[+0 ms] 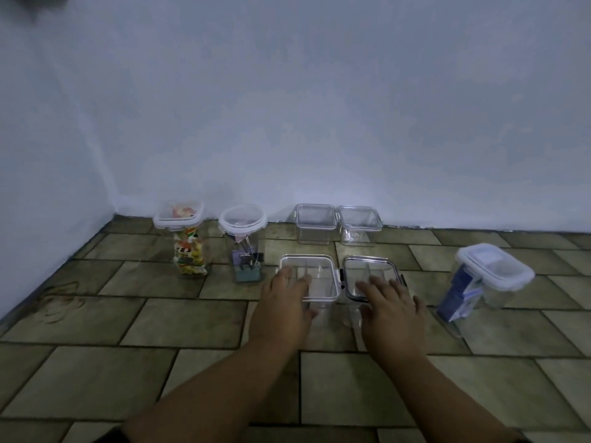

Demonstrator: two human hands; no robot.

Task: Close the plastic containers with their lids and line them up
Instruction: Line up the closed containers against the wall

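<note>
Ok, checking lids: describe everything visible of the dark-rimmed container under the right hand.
The dark-rimmed container is a clear square plastic box, upright on the tiled floor. Its clear lid, dark-edged with dark side latches, sits on top. The right hand lies across the lid, fingers straight. Another clear box stands close beside it.

Both bare forearms reach forward side by side, palms down, the left hand and the right hand each stretched out with fingers relaxed and slightly spread.

Two near boxes, seemingly touching, are being kept before two far boxes. Two jars are being kept leftward.
</note>
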